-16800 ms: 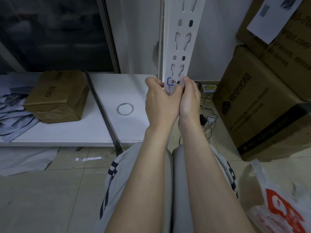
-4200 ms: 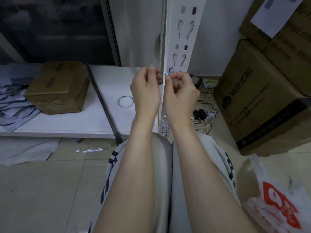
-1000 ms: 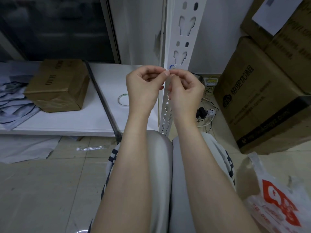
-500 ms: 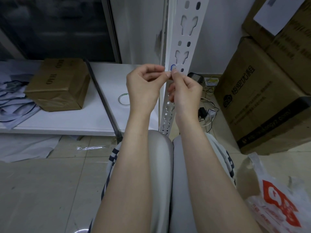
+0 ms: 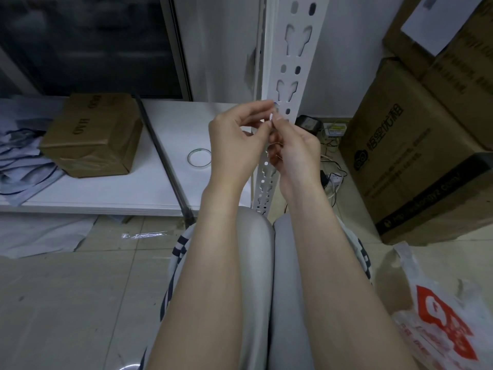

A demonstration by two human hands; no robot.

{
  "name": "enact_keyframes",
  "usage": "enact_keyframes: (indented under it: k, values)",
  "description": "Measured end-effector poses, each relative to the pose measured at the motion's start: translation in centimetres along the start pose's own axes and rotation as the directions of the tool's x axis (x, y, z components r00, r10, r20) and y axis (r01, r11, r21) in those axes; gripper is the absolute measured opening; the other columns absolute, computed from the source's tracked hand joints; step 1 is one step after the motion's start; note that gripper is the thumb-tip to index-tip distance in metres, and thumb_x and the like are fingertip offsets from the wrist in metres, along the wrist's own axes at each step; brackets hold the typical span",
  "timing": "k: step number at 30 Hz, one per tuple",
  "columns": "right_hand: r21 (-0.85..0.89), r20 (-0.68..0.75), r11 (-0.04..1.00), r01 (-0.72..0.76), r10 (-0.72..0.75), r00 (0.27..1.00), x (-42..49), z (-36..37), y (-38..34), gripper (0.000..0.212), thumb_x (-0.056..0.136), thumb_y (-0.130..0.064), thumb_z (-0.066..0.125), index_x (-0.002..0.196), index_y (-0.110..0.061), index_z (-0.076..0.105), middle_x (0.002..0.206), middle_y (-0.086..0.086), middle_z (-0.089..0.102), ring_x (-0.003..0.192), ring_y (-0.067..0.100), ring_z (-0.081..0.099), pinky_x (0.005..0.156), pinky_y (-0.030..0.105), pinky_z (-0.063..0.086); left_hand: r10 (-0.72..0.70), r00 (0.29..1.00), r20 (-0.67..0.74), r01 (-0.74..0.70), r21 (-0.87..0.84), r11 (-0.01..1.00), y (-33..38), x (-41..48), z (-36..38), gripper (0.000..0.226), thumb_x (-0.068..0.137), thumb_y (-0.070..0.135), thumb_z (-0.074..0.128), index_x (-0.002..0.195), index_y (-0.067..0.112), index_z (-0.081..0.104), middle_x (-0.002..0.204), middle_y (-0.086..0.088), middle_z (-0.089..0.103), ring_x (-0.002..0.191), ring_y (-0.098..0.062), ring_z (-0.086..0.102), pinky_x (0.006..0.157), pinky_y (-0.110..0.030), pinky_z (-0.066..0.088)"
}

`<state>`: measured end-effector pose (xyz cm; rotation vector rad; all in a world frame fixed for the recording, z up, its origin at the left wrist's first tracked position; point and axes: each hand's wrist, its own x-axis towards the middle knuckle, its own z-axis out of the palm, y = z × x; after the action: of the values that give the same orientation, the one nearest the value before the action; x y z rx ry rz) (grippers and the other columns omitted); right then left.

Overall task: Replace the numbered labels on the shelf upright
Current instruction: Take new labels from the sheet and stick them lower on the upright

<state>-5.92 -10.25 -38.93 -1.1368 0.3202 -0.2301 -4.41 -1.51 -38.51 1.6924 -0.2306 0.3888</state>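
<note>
A white slotted shelf upright rises in front of me, its foot between my knees. My left hand and my right hand meet in front of it. Together their fingertips pinch a small white label with a blue edge, held edge-on just off the upright's face. Whatever number it carries is hidden. A trace of blue shows on the upright just above the fingers.
A low white shelf board on the left carries a brown carton, a roll of clear tape and crumpled cloth. Large cartons stand at the right, with cables and a plug strip behind. A red-and-white plastic bag lies at lower right.
Over the last second my hands stayed at the upright, fingertips working the small label. The label now stands out edge-on between my fingertips; the view has shifted slightly.
</note>
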Motion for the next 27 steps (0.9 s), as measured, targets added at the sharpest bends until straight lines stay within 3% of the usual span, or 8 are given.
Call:
enact_keyframes:
  k: [3,9,15,27]
  values:
    - [0.027,-0.007,1.0,0.016,-0.016,1.0,-0.01,0.02,0.06,0.018,0.094,-0.012,0.064,0.076,-0.008,0.067,0.057,-0.001,0.048,0.045,0.008,0.037,0.046,0.018,0.031,0.018,1.0,-0.01,-0.018,0.016,1.0,0.1,-0.08,0.21,0.029,0.083,-0.001,0.066,0.106,0.015,0.076,0.092,0.011,0.074,0.089,0.002,0.069,0.066,-0.013,0.051]
    - [0.064,-0.032,0.997,0.033,-0.031,0.999,0.14,0.2,-0.08,0.015,0.093,-0.008,0.062,0.079,-0.005,0.066,0.055,-0.001,0.046,0.044,0.007,0.037,0.044,0.019,0.029,0.031,0.999,-0.033,-0.029,0.047,0.998,-0.04,-0.06,0.39,0.027,0.082,0.003,0.071,0.106,0.016,0.075,0.091,0.013,0.073,0.076,0.003,0.065,0.066,-0.011,0.048]
    - [0.072,-0.041,0.996,0.051,-0.049,0.998,0.3,0.04,-0.08,0.017,0.093,-0.008,0.061,0.077,-0.005,0.064,0.056,0.0,0.045,0.045,0.009,0.038,0.046,0.021,0.031,0.04,0.998,-0.044,-0.035,0.121,0.992,-0.27,-0.05,0.36,0.012,0.082,0.016,0.075,0.092,0.021,0.077,0.091,0.008,0.072,0.069,0.001,0.061,0.066,-0.011,0.044]
    - [0.07,-0.028,0.995,0.074,-0.073,0.997,0.24,0.04,0.1,0.012,0.095,-0.007,0.06,0.092,0.002,0.068,0.059,0.001,0.049,0.045,0.008,0.038,0.044,0.018,0.032,0.033,0.999,-0.023,-0.029,0.136,0.99,-0.64,0.06,0.27,0.006,0.084,0.015,0.073,0.088,0.014,0.077,0.089,0.003,0.072,0.07,0.0,0.062,0.067,-0.013,0.046]
